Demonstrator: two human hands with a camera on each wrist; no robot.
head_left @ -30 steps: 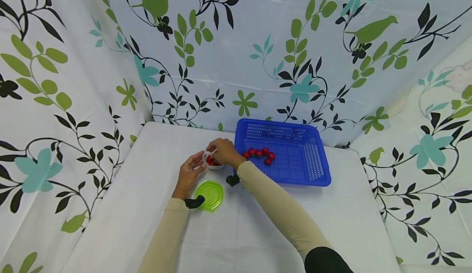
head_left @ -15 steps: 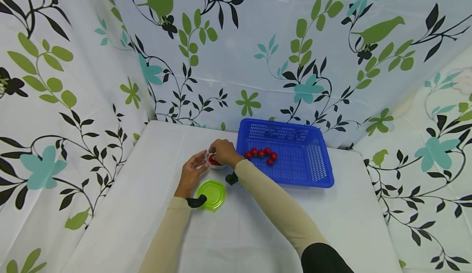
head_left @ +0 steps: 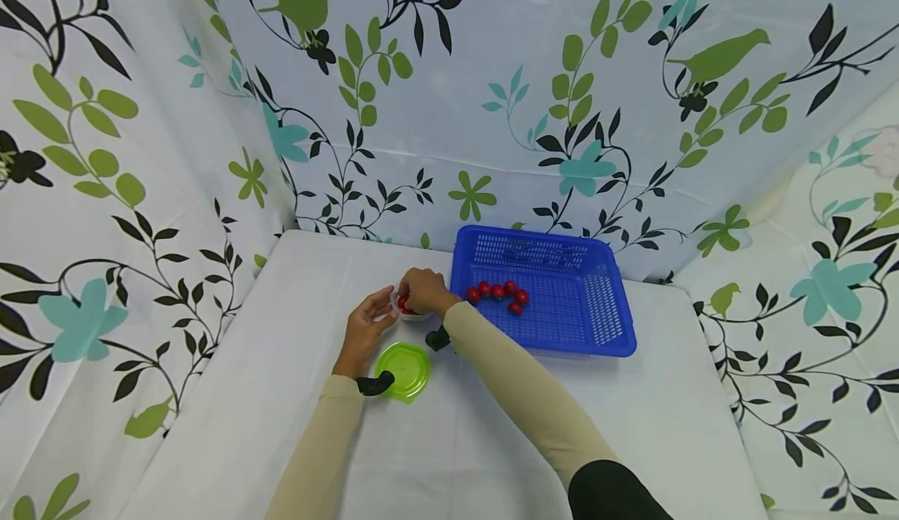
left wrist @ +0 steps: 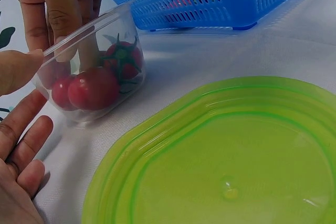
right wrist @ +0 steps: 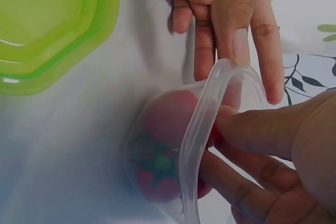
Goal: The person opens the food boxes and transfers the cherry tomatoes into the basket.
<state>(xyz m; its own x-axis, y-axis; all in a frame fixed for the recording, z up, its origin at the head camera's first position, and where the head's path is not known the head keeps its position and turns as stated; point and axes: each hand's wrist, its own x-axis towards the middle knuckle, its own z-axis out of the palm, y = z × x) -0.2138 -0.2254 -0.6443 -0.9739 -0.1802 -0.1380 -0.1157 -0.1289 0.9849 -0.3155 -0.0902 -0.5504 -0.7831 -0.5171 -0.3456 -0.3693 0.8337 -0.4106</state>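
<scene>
A small clear plastic container (left wrist: 134, 22) with several red cherry tomatoes (left wrist: 94, 88) in it stands on the white cloth, tilted in the left wrist view. My left hand (head_left: 365, 326) holds its rim, thumb on the edge and a finger against the outer wall. My right hand (head_left: 425, 292) reaches over the rim from the right, its fingers inside the container. In the right wrist view its thumb and fingers pinch a red tomato (right wrist: 214, 136), mostly hidden by them. A green plastic lid (head_left: 403, 372) lies flat in front of the container.
To the right stands a blue slotted basket (head_left: 576, 301) with several cherry tomatoes (head_left: 498, 292) at its left side. The white-covered table (head_left: 463, 442) meets a leaf-patterned curtain (head_left: 435, 114) at the back.
The right hand has lowered farther into the container, and the container's rim has come down from a steeper tilt. The left hand stays at its side. The head view has shifted slightly.
</scene>
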